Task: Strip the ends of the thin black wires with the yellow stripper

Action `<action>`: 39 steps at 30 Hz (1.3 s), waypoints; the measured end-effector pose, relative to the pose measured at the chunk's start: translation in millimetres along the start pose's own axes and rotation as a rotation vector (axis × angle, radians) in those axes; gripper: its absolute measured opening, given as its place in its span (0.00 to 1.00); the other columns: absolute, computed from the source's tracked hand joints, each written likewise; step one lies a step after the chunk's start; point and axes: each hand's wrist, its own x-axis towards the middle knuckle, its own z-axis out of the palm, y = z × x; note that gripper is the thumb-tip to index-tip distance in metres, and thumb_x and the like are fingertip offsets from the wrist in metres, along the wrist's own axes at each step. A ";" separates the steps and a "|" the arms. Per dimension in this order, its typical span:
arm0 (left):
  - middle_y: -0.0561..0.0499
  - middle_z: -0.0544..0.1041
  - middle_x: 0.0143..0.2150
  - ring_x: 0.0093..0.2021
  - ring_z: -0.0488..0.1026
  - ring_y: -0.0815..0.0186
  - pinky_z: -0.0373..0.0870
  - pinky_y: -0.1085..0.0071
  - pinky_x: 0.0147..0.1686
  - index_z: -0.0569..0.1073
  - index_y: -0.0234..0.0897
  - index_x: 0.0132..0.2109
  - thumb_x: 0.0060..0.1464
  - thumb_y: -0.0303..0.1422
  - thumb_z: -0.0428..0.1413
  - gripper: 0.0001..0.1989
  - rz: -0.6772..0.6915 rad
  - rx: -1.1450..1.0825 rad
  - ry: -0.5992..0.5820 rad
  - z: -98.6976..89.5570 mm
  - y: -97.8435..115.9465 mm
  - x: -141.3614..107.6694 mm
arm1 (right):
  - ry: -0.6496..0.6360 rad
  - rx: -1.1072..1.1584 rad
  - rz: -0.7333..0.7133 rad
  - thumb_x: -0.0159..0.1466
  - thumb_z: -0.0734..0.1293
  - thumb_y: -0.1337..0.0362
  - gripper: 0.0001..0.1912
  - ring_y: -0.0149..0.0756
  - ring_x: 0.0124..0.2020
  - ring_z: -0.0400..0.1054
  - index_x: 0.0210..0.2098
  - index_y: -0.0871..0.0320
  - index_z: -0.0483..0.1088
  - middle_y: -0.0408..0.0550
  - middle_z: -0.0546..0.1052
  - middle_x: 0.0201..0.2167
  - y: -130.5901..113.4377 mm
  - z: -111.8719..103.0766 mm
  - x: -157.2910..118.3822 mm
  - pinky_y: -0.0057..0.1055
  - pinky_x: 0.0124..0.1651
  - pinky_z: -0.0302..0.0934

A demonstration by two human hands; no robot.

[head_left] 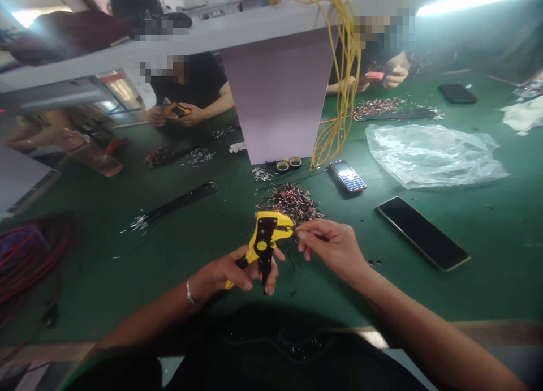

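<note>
My left hand point(240, 272) is shut around the handles of a yellow-and-black self-adjusting wire stripper point(265, 238). My right hand point(333, 246) pinches a thin black wire point(311, 237) between finger and thumb, and its end reaches toward the stripper's jaws. The exact point where wire meets jaws is hidden by the tool's yellow head. Just beyond the tool lies a heap of short wires with copper-coloured ends point(294, 203). Several loose black wires point(292, 261) lie on the green mat beneath my hands.
The green mat point(127, 210) holds a keypad phone point(347, 176), a black smartphone point(422, 232), a plastic bag point(432, 156), tape rolls point(288, 164), wire bundles, and red cables point(29, 261) at left. Yellow cables point(339, 80) hang from a pale upright panel point(275, 91). Co-workers point(190, 88) sit opposite.
</note>
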 end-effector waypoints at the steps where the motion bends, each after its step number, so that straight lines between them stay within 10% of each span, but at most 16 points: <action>1: 0.45 0.75 0.38 0.36 0.72 0.60 0.70 0.58 0.42 0.70 0.35 0.55 0.36 0.24 0.64 0.34 0.001 0.004 0.003 0.1 0.1 -0.2 | 0.004 0.005 -0.003 0.55 0.69 0.63 0.05 0.28 0.15 0.66 0.28 0.58 0.75 0.42 0.74 0.17 0.0 0.1 0.0 0.28 0.21 0.62; 39: 0.45 0.75 0.39 0.37 0.73 0.60 0.69 0.57 0.44 0.68 0.36 0.57 0.38 0.26 0.64 0.35 0.004 0.048 -0.023 -2.5 -0.2 -0.3 | -0.001 0.007 0.004 0.54 0.68 0.63 0.05 0.27 0.15 0.66 0.28 0.58 0.75 0.41 0.74 0.17 1.7 -1.0 1.4 0.28 0.22 0.61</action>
